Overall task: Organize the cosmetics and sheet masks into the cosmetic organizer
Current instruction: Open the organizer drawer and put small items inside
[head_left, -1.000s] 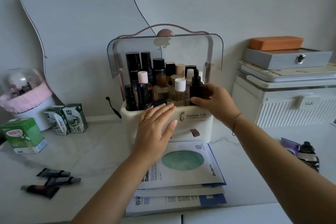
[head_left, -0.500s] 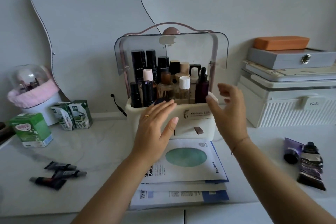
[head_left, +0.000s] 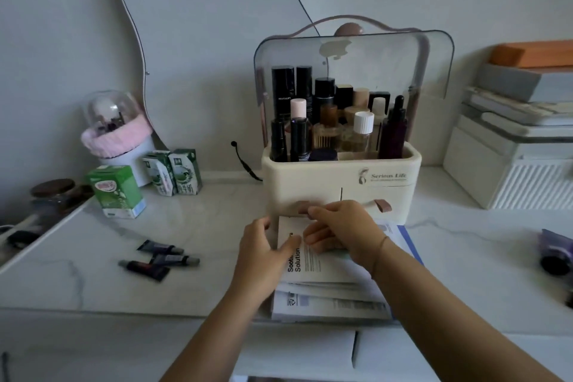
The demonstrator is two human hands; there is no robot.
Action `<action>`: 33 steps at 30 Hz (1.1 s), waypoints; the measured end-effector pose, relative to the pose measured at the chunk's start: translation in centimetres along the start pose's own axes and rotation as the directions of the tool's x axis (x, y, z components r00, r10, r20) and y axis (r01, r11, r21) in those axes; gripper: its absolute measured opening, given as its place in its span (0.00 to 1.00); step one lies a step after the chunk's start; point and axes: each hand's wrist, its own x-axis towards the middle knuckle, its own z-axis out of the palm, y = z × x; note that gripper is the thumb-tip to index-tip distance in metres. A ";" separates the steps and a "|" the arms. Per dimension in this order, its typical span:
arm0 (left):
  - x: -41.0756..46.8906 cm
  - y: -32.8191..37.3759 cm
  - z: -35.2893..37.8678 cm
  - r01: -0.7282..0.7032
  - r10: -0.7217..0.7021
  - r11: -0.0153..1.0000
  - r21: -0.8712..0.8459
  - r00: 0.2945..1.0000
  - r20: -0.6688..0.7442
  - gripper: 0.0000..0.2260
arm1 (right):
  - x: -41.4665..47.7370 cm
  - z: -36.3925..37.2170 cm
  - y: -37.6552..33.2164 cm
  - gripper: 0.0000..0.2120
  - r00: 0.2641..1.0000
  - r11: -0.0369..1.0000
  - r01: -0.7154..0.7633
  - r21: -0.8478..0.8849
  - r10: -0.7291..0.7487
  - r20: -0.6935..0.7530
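Note:
The cream cosmetic organizer [head_left: 310, 183] stands at the middle of the marble top, its clear lid [head_left: 372, 56] raised and several bottles [head_left: 362, 130] upright in its upper tray. Its two lower drawers with brown pull tabs [head_left: 380, 205] look closed. A stack of sheet masks [head_left: 325, 304] lies right in front of it. My left hand [head_left: 263, 254] grips the left edge of the top sheet mask [head_left: 313, 263], thumb on top. My right hand [head_left: 338, 229] curls over that mask's far edge, just below the left drawer.
Three small dark tubes [head_left: 161, 257] lie loose at the left. Purple tubes [head_left: 555, 254] lie at the right edge. Green cartons [head_left: 116, 191] and a glass dome [head_left: 114, 124] stand back left. White storage boxes [head_left: 511, 164] are stacked at back right.
Both hands came down from the organizer's front onto the sheet mask stack and took hold of the top mask. The view shifted so the organizer sits further right.

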 end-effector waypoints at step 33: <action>0.4 2.0 -1.4 -0.104 0.109 0.943 -0.317 0.994 -0.003 0.28 | -2.2 -0.7 1.8 0.17 0.890 0.900 0.247 -0.358 -0.357 -0.284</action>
